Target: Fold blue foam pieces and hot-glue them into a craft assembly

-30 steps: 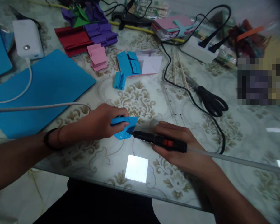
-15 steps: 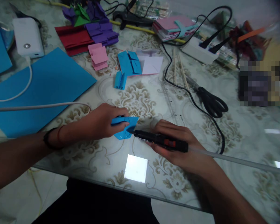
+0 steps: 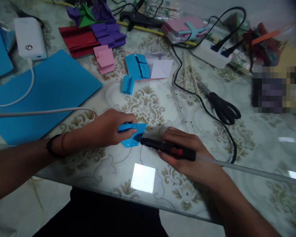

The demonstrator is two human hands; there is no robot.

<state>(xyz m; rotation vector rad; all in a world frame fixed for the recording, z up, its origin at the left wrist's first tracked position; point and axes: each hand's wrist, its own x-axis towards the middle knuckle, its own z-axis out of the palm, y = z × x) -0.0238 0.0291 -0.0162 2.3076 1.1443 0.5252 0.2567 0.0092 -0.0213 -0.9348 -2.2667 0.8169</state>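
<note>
Fingers and thumb of my left hand (image 3: 113, 127) pinch a small folded blue paper piece (image 3: 129, 141) above the tabletop. My right hand (image 3: 185, 148) grips a black hot glue gun (image 3: 167, 148) with a red patch on its side. A long pale glue stick (image 3: 227, 166) sticks out of its back end toward the right. The glue gun's nozzle points left, at the lower right part of the folded paper. Whether the tip touches the paper I cannot tell. My right hand's lower fingers are partly hidden behind the glue gun.
A big blue sheet (image 3: 46, 89) lies left, crossed by a white cable and near a white power bank (image 3: 29, 39). Folded blue paper (image 3: 139, 67) and a pink piece (image 3: 105, 61) sit beyond. Black-handled scissors (image 3: 224, 108), a black cord and a power strip (image 3: 212, 54) are right.
The glue gun has shifted very slightly to the left in my right hand's grip. My left hand and the folded paper stay almost where they were.
</note>
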